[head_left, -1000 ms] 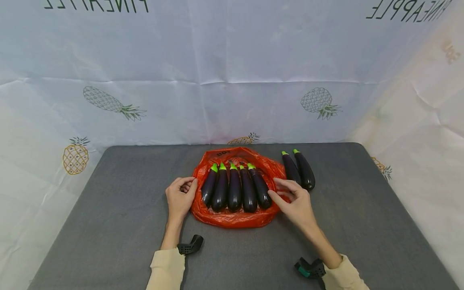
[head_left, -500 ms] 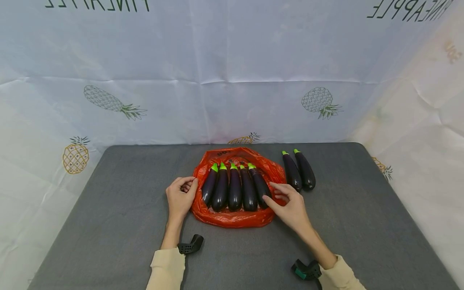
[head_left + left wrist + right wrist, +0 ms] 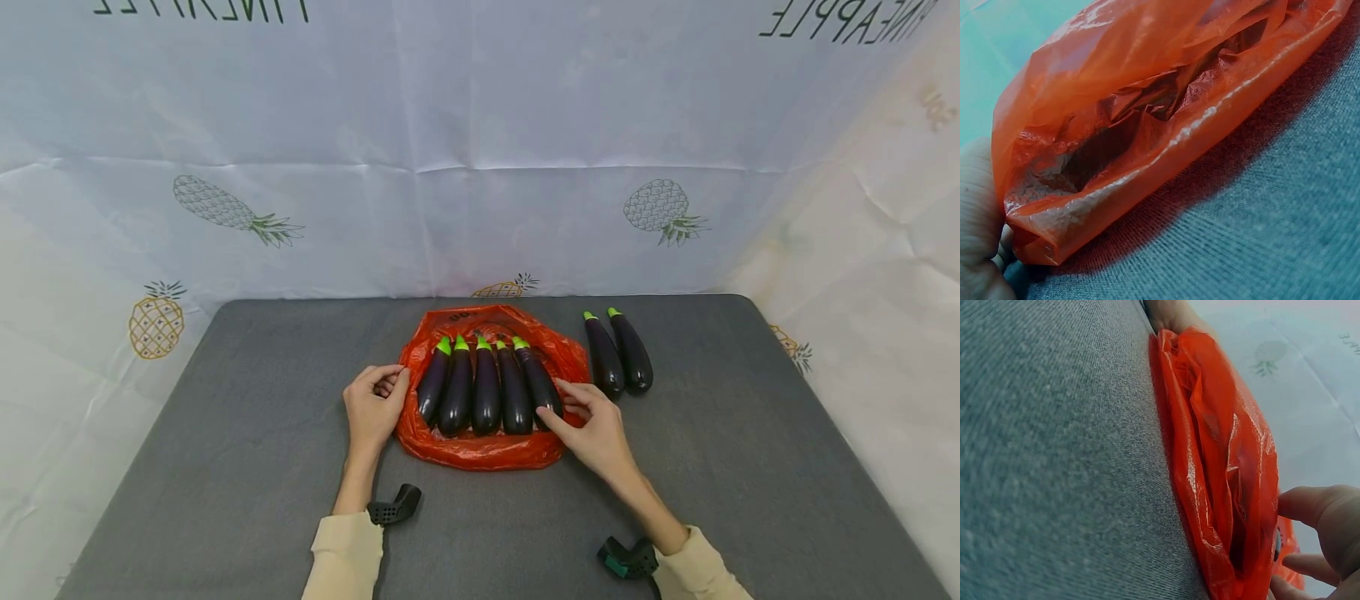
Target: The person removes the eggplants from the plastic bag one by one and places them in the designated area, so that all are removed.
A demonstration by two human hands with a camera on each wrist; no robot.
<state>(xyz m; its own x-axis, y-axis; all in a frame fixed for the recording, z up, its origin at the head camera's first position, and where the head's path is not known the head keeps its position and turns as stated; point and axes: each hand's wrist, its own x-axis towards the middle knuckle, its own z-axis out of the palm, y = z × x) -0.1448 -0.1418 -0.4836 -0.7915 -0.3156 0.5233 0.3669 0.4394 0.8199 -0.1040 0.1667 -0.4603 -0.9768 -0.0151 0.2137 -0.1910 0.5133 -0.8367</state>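
Note:
A red plastic bag (image 3: 480, 454) lies spread on the table, its rim rolled up around a row of several dark purple eggplants (image 3: 486, 392) with green stem ends. My left hand (image 3: 372, 408) pinches the bag's left edge between thumb and fingers. At the right side, my right hand (image 3: 596, 425) has its thumb over the lower end of the rightmost eggplant (image 3: 534, 375), with its fingers spread at the bag's right edge. The right wrist view shows these fingers (image 3: 1313, 565) apart beside the red film, most of the eggplant hidden behind it.
Two more eggplants (image 3: 632, 354) lie side by side on the grey table (image 3: 255, 433), just right of the bag. Behind the table hangs a pale cloth (image 3: 450, 225) with pineapple prints.
My right hand has shifted left and slightly toward me, its thumb going further over the rightmost eggplant. The bag's right edge has drawn inward a little. My left hand has stayed put.

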